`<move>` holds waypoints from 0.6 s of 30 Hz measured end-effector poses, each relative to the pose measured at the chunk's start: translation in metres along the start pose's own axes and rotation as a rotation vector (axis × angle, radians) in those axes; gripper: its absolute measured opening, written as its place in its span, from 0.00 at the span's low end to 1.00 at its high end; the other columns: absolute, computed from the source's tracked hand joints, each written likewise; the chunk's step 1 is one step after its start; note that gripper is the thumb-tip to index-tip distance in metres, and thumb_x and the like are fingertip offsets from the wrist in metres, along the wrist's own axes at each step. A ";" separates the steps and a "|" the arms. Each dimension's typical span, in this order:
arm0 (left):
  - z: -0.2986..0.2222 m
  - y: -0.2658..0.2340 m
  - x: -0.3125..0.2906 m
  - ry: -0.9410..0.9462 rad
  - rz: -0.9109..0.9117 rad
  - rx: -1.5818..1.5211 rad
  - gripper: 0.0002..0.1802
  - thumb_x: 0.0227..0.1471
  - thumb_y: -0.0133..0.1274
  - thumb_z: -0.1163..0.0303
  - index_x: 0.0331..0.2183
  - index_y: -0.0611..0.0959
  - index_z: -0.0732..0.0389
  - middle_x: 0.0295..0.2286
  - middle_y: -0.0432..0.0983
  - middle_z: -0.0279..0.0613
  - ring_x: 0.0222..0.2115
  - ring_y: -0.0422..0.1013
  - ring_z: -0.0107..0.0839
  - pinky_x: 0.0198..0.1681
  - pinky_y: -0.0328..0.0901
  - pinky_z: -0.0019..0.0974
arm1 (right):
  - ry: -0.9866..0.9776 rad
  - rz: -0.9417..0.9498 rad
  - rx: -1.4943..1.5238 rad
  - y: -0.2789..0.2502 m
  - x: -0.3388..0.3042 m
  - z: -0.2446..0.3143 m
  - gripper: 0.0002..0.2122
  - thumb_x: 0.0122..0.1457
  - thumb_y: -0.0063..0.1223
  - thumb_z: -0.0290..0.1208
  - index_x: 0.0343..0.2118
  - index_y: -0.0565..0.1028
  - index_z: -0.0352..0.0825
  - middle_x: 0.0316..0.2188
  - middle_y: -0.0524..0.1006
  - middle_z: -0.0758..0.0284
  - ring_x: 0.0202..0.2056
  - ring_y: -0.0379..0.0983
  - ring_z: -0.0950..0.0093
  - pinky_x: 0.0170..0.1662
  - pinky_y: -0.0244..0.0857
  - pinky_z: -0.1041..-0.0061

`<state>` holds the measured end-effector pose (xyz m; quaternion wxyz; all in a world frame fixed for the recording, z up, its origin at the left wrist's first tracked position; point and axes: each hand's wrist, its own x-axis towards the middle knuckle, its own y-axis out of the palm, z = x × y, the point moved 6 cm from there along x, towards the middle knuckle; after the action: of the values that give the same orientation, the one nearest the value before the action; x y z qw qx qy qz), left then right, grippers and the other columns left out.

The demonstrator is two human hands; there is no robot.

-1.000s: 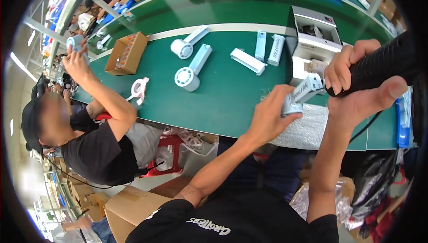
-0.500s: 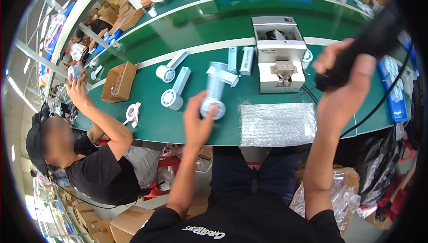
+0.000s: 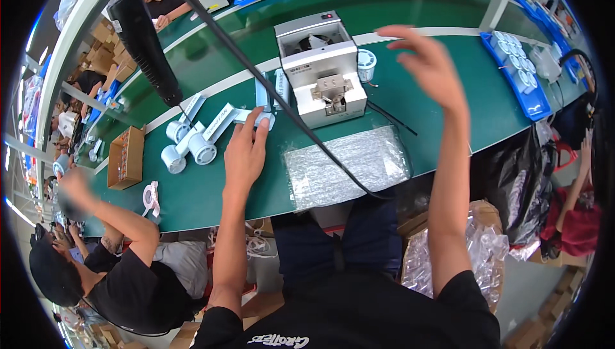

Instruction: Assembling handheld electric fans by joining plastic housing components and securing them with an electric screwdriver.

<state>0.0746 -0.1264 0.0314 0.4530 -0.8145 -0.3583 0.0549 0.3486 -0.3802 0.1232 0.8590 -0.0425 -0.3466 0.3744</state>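
Note:
My left hand reaches forward with its fingers stretched out. Its fingertips touch or cover the end of a small light-blue plastic piece; whether they press on it is hidden. Just left of it lie several light-blue handheld fan housings with round heads, bunched together. My right hand is raised to the right of the white screw feeder, fingers apart and holding nothing, slightly blurred. A black electric screwdriver hangs over the fan housings at the left, its bit pointing down.
A bubble-wrap sheet lies at the front edge, crossed by a black cable. One round fan part stands behind the feeder. A cardboard box and tape roll are left, near a co-worker. A blue tray stands right.
My right hand has let go of the screwdriver, which now hangs at the left. My left hand has released the fan housing, now lying with the others. The view has turned right.

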 end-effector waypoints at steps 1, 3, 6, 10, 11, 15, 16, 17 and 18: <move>-0.005 0.002 -0.001 0.002 -0.002 0.000 0.25 0.69 0.45 0.45 0.58 0.79 0.46 0.35 0.75 0.49 0.30 0.75 0.47 0.36 0.68 0.48 | -0.112 0.079 -0.307 0.026 0.005 -0.023 0.28 0.54 0.43 0.11 0.60 0.72 0.31 0.63 0.73 0.59 0.61 0.72 0.61 0.61 0.69 0.62; 0.000 -0.002 0.000 -0.084 -0.020 0.167 0.22 0.68 0.47 0.45 0.53 0.79 0.48 0.37 0.76 0.52 0.33 0.76 0.53 0.36 0.69 0.50 | -0.003 0.170 -0.420 0.063 0.007 -0.060 0.35 0.47 0.41 0.07 0.63 0.69 0.32 0.69 0.65 0.60 0.67 0.63 0.56 0.65 0.64 0.63; 0.000 -0.006 -0.002 0.009 -0.108 0.213 0.15 0.59 0.60 0.57 0.44 0.77 0.51 0.38 0.76 0.55 0.36 0.76 0.58 0.36 0.70 0.57 | -0.052 0.256 -0.485 0.051 0.007 -0.084 0.32 0.49 0.52 0.10 0.62 0.71 0.34 0.67 0.67 0.58 0.65 0.65 0.53 0.63 0.66 0.63; 0.038 -0.016 -0.014 0.054 -0.270 0.127 0.22 0.47 0.61 0.72 0.46 0.77 0.55 0.41 0.78 0.54 0.43 0.76 0.56 0.45 0.72 0.51 | -0.075 0.166 -0.481 0.064 0.000 -0.065 0.33 0.48 0.65 0.18 0.61 0.70 0.35 0.61 0.71 0.56 0.64 0.66 0.52 0.65 0.63 0.63; 0.037 -0.017 -0.018 0.028 -0.285 0.142 0.26 0.47 0.61 0.70 0.50 0.76 0.60 0.44 0.78 0.57 0.46 0.76 0.56 0.49 0.72 0.52 | 0.019 0.175 -0.544 0.062 -0.008 -0.081 0.34 0.49 0.65 0.20 0.62 0.68 0.32 0.63 0.70 0.52 0.64 0.66 0.51 0.66 0.62 0.62; 0.021 -0.012 -0.023 -0.181 -0.127 0.048 0.32 0.50 0.58 0.67 0.55 0.70 0.70 0.48 0.75 0.68 0.49 0.74 0.63 0.52 0.70 0.55 | 0.125 -0.110 -0.176 -0.027 -0.044 -0.107 0.29 0.68 0.52 0.35 0.70 0.62 0.33 0.68 0.66 0.60 0.64 0.66 0.63 0.64 0.60 0.65; 0.026 -0.018 -0.034 -0.199 -0.139 -0.024 0.32 0.51 0.57 0.66 0.54 0.68 0.70 0.47 0.75 0.69 0.46 0.74 0.64 0.50 0.70 0.56 | 0.209 -0.214 0.167 -0.047 -0.067 -0.098 0.30 0.69 0.45 0.44 0.70 0.62 0.33 0.68 0.65 0.60 0.64 0.65 0.63 0.65 0.60 0.64; 0.031 -0.024 -0.043 -0.209 -0.148 -0.111 0.32 0.53 0.55 0.65 0.54 0.67 0.71 0.46 0.75 0.70 0.43 0.74 0.65 0.48 0.71 0.57 | 0.311 -0.304 0.493 -0.068 -0.098 -0.082 0.32 0.71 0.39 0.52 0.70 0.63 0.34 0.68 0.65 0.60 0.64 0.64 0.63 0.66 0.60 0.64; 0.039 -0.037 -0.054 -0.298 -0.082 -0.258 0.28 0.53 0.60 0.65 0.51 0.70 0.69 0.40 0.79 0.58 0.39 0.78 0.51 0.45 0.72 0.47 | 0.338 -0.534 0.555 -0.094 -0.136 -0.068 0.30 0.71 0.43 0.50 0.66 0.67 0.31 0.65 0.67 0.56 0.62 0.66 0.63 0.63 0.64 0.63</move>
<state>-0.0009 -0.1211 0.0242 0.2887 -0.8333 -0.4584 0.1100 0.3839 -0.5263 0.0269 0.9495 0.2211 -0.0856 0.2054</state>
